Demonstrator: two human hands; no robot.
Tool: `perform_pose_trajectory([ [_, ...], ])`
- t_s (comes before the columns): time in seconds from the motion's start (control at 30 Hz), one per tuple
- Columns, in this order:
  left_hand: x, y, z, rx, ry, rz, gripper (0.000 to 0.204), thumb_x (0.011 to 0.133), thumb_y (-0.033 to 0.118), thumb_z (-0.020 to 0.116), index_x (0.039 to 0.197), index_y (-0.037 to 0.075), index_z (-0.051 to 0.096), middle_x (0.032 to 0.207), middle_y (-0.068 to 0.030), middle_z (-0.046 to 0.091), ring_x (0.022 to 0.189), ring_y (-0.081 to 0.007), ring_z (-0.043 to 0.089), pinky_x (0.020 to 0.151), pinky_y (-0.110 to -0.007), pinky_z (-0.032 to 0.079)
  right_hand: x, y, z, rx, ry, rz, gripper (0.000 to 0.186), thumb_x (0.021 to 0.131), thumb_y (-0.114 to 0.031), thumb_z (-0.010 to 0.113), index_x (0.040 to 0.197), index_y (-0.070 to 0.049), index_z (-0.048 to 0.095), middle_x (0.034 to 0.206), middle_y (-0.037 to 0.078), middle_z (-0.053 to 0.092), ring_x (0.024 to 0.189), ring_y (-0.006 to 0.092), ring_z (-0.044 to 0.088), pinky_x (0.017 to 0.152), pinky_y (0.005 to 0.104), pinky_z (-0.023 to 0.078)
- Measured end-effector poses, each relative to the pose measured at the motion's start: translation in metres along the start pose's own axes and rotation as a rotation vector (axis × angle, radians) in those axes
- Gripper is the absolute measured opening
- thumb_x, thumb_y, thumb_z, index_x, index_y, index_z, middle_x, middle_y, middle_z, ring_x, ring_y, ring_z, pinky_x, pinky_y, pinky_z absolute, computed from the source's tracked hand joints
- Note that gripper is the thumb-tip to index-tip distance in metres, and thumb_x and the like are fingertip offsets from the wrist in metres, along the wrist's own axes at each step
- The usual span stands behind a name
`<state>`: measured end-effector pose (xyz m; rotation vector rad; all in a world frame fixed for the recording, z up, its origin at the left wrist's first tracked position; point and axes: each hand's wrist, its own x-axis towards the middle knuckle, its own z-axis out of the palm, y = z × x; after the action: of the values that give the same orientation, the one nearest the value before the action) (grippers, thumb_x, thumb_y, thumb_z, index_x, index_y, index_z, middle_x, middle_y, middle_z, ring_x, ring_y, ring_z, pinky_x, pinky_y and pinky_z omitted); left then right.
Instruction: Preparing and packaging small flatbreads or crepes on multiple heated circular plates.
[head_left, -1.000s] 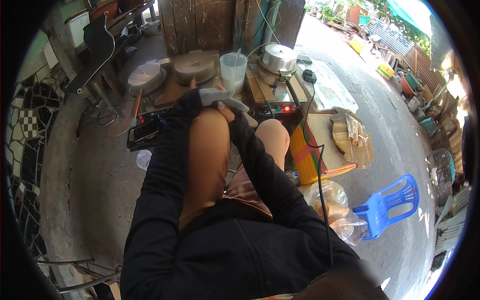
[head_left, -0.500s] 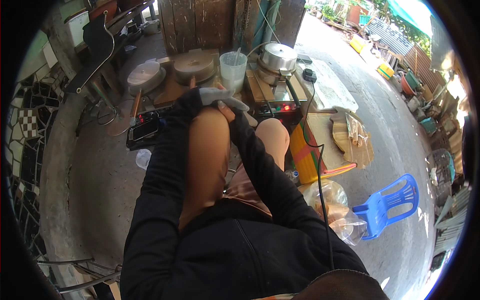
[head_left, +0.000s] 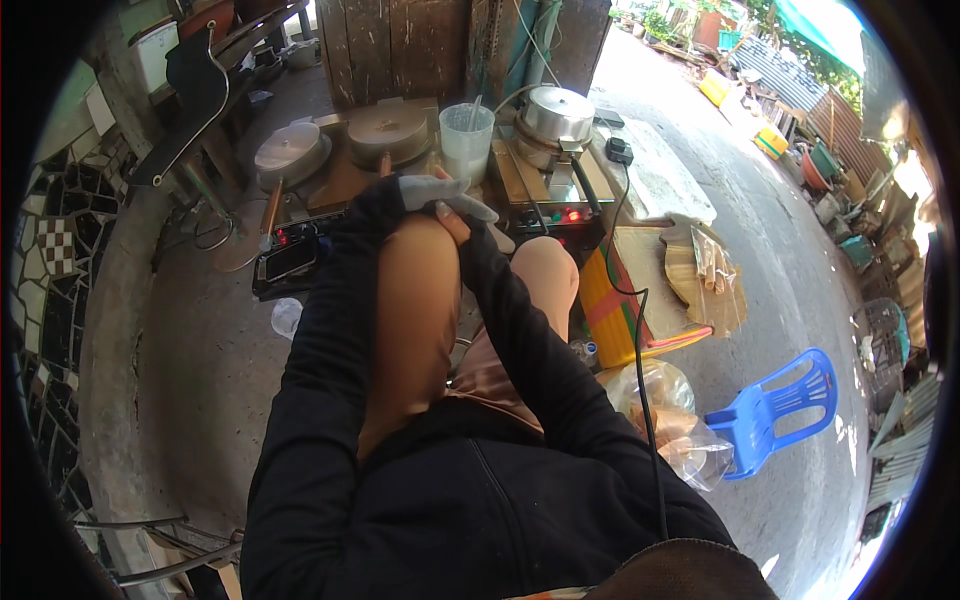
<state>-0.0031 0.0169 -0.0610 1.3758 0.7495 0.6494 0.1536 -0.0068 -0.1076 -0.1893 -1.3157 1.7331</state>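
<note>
My left hand, in a grey glove, rests over my raised left knee, its fingers stretched out to the right. My bare right hand is closed round it; the thumb shows in front, and the glove hides much of the other fingers. No tool shows in either hand. Just beyond stand a clear plastic jug with a handle sticking out and two round waffle-iron-like cookers, a left one and a middle one. To the right, a similar cooker has a silver top, a dark handle and red lights.
A black cable runs from a socket block past my right arm. Right of my knees are a yellow-and-red box with wrapped rolls on it, a plastic bag and a blue chair. A phone lies front left.
</note>
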Motion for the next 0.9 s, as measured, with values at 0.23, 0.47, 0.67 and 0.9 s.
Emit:
perform_pose_trajectory([
  [0.23,0.0003,0.0006,0.0013,0.004,-0.007,0.01,0.048,0.093,0.03,0.05,0.129,-0.002,0.043,0.126,-0.0127,0.053,0.113,-0.0187,0.049,0.106,-0.023,0.023,0.0011,0.0031,-0.0036,0.003,-0.009,0.006,0.054,0.093,-0.02,0.049,0.143,-0.01,0.032,0.128,0.011,0.05,0.1,0.0131,0.05,0.085,0.0232,0.04],
  [0.47,0.0002,0.0022,0.0016,0.008,-0.013,0.019,0.047,0.094,0.03,0.049,0.127,-0.003,0.045,0.125,-0.013,0.054,0.112,-0.0185,0.049,0.105,-0.023,0.024,0.0007,0.0021,-0.0025,-0.001,0.009,0.016,0.054,0.093,-0.02,0.049,0.143,-0.01,0.032,0.128,0.01,0.049,0.099,0.0126,0.05,0.084,0.0229,0.04],
  [0.67,0.003,0.0033,0.0029,0.011,-0.018,0.026,0.046,0.094,0.03,0.049,0.126,-0.003,0.046,0.125,-0.0133,0.054,0.112,-0.0183,0.05,0.105,-0.022,0.024,-0.0018,-0.0042,0.0023,-0.012,0.015,0.009,0.053,0.093,-0.02,0.049,0.143,-0.01,0.033,0.126,0.009,0.05,0.097,0.0122,0.05,0.083,0.0224,0.04],
  [0.9,0.0036,0.0046,0.0039,0.016,-0.024,0.036,0.045,0.094,0.03,0.048,0.124,-0.004,0.048,0.124,-0.0137,0.055,0.111,-0.0181,0.051,0.104,-0.021,0.025,-0.0012,-0.0026,0.0014,-0.01,0.012,0.006,0.052,0.093,-0.02,0.049,0.142,-0.01,0.034,0.126,0.009,0.05,0.098,0.012,0.049,0.083,0.0221,0.04],
])
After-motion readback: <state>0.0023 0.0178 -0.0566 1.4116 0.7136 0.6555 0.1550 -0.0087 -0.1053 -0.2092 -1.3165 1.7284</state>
